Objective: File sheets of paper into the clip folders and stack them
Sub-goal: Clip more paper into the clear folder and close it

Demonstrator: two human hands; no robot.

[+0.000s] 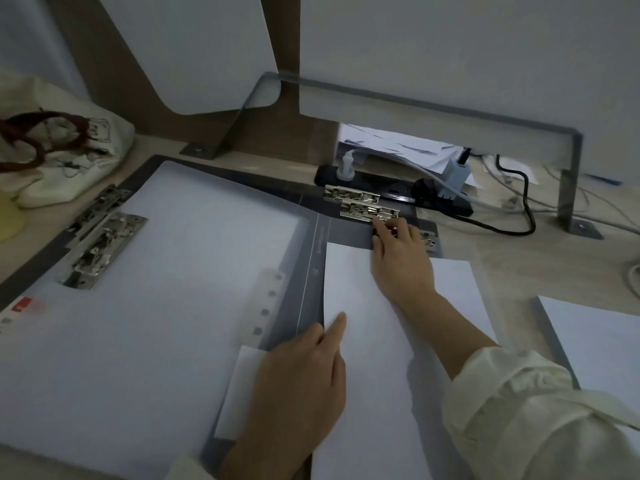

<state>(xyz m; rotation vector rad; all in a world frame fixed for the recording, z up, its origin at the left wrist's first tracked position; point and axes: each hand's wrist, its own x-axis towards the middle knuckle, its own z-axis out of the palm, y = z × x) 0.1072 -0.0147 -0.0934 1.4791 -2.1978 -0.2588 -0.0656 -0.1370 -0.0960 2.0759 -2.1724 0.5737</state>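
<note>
In folder (349, 233), sheet (367, 341) lengthwise toward clip (428, 240)

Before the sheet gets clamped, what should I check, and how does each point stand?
1. Folder open flat: ok.
2. Sheet on the folder's right half: ok.
3. Left hand pressing the sheet's left edge: ok.
4. Right hand fingers on the clip: ok.
5. Sheet's top edge under the clip: not ok, it seems to stop short.
6. Clip lifted open: cannot tell, the hand covers it.
</note>
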